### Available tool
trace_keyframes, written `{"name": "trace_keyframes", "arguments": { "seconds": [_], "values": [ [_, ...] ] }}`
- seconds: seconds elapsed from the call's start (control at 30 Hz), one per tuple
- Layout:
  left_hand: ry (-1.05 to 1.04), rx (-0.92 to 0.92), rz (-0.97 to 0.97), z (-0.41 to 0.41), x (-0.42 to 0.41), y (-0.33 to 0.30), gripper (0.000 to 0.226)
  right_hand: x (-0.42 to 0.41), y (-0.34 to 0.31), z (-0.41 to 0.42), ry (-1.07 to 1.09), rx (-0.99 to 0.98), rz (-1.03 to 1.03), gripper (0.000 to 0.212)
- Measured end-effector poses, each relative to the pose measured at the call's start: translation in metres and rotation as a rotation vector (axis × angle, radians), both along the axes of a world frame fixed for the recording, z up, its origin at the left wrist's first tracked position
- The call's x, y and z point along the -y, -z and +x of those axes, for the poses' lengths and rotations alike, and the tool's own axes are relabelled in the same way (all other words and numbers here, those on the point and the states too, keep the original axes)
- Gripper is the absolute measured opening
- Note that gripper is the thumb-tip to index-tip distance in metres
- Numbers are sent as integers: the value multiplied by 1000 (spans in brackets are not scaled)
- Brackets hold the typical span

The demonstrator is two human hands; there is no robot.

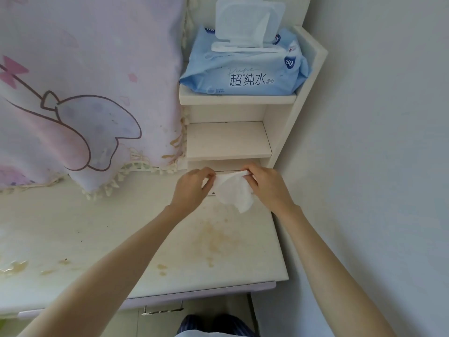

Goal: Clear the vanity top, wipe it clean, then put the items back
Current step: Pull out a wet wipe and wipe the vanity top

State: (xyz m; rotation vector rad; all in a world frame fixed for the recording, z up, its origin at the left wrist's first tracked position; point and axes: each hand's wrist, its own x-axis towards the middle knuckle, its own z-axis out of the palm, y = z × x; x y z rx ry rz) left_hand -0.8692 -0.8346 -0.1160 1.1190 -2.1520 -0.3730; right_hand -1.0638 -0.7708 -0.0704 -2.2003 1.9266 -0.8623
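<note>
A white wet wipe (233,190) hangs in the air above the back right of the cream vanity top (97,227). My left hand (192,188) pinches its left corner and my right hand (264,184) pinches its right corner, stretching the upper edge between them. The vanity top carries brown and yellowish stains (218,239) in the middle right and along the left front. A blue pack of wet wipes (245,71) with its white lid flipped open lies on the top shelf.
A white shelf unit (228,139) stands at the back right against the wall, its lower shelves bare. A pink cartoon-print cloth with tassels (80,93) drapes over the back left. A drawer handle (162,310) shows under the front edge.
</note>
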Motion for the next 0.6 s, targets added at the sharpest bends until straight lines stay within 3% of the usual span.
{"name": "trace_keyframes", "arguments": {
  "seconds": [0.13, 0.23, 0.3, 0.4, 0.47, 0.6],
  "values": [
    [48, 41, -254, 22, -7, -4, 20, -14, 11, -1, -30, -150, -123, 14],
    [128, 86, -306, 42, -30, 16, 19, -45, 39, 8, -125, -197, -92, 13],
    [196, 184, -217, 58, -52, 44, 31, -67, 63, 16, -245, -202, 206, 17],
    [179, 353, 17, 80, -86, 86, 52, -86, 97, 24, -214, -97, 664, 36],
    [78, 437, 142, 88, -106, 101, 54, -85, 112, 35, -142, -28, 656, 40],
    [-10, 500, 234, 83, -144, 118, 47, -63, 144, 72, -85, -139, 573, 61]
  ]
}}
